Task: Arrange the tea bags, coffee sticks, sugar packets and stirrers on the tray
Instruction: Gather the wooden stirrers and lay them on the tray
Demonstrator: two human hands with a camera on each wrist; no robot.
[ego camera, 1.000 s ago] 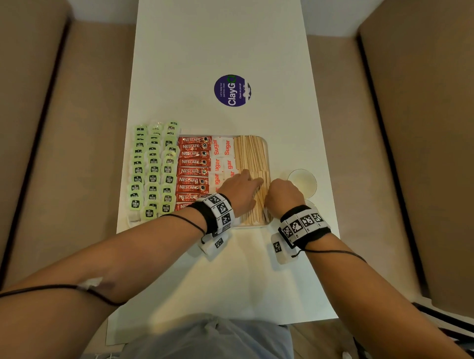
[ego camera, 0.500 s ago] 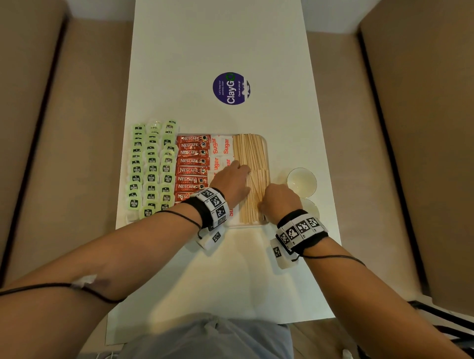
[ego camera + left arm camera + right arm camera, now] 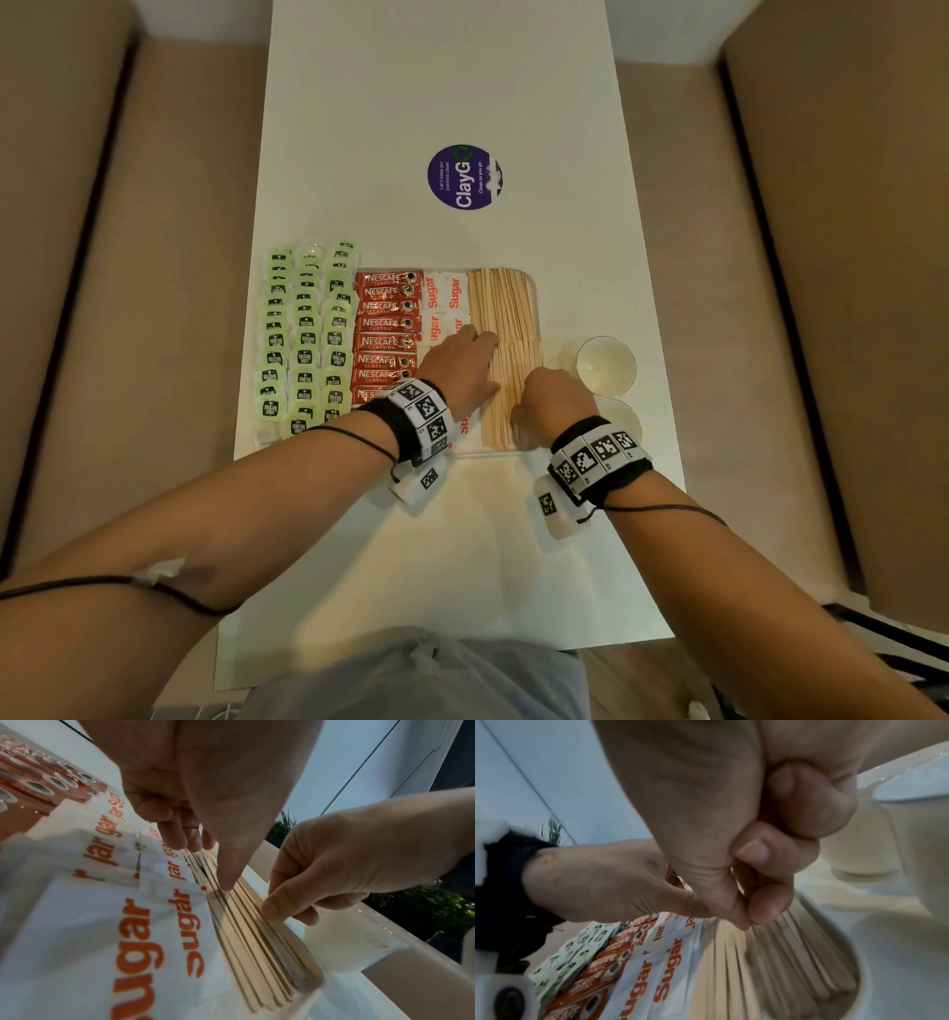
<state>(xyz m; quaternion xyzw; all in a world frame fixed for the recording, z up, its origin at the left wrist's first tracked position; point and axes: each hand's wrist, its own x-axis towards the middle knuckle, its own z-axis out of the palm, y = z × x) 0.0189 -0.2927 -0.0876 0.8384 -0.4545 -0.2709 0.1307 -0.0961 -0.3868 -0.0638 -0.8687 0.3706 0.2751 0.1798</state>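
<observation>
Shifted since a second ago: left hand (image 3: 462, 367) drawn back toward the near edge of the tray (image 3: 534, 288) and off to the sugar side, right hand (image 3: 557, 398) pulled nearer along the stirrers (image 3: 506, 313); everything else unmoved. Reads as a last squaring-up of the stirrer row, with the task close to done.

Left hand (image 3: 205, 780) laid flat, fingers straight, thumb tip pressed down on the stirrers (image 3: 252, 943) just beside the sugar packets (image 3: 115, 923), fingertips resting farther along the same row. Right hand (image 3: 744, 841) curled, thumb and forefinger pinching at the top of the stirrers (image 3: 770, 963) near the right wall of the tray (image 3: 875, 973); whether a single stick is actually caught between them, impossible to tell. Wrists both low over the tray's near edge, forearms converging from the near corners of the bench (image 3: 462, 77).

Coffee sticks (image 3: 385, 329) stacked in a column at the tray's left, sugar packets (image 3: 444, 300) next, stirrers along the right. Tea bags (image 3: 305, 334) ranked in rows just left of the coffee sticks; on the tray or on the bench beside it, hard to say. Two glass bowls (image 3: 606, 365) near the bench's right edge.
</observation>
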